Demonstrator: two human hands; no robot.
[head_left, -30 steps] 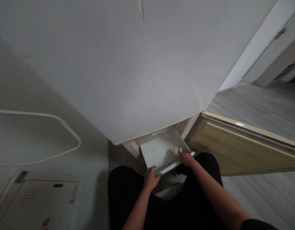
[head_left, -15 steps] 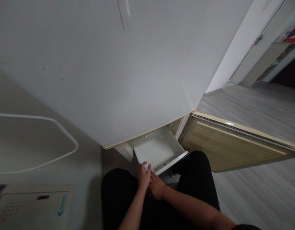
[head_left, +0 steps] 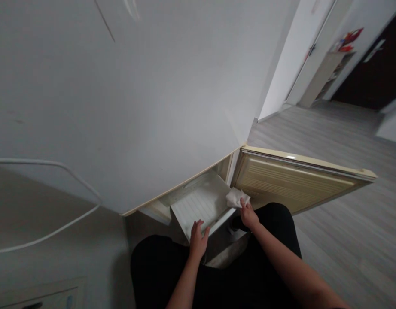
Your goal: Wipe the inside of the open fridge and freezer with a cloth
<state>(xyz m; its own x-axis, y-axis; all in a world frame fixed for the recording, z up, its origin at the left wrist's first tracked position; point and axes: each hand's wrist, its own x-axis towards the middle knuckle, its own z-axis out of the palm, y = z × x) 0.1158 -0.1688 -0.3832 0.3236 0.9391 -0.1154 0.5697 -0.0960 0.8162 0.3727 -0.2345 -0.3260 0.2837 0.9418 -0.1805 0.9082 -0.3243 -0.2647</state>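
A white drawer (head_left: 201, 199) with a ribbed bottom is pulled out of the low compartment of a large white cabinet-like appliance (head_left: 172, 94). My left hand (head_left: 198, 240) is at the drawer's near left corner, thumb and fingers apart, with nothing seen between them. A crumpled white cloth (head_left: 237, 198) is pinched in my right hand (head_left: 248, 215), over the right end of the drawer front. Beside it the yellowish door (head_left: 294, 178) with a ribbed inner face is swung open to the right.
My black-clad knees flank the drawer. A white cable (head_left: 56, 164) loops at the left along the wall. Grey wood-look floor (head_left: 339, 240) lies to the right. Farther back are a shelf unit (head_left: 327, 77) with red items on top and a dark door (head_left: 375, 64).
My right hand has moved away from my left, rightward to the drawer's right end, and the white cloth now shows in it. The view has shifted, with more of the room visible at right.
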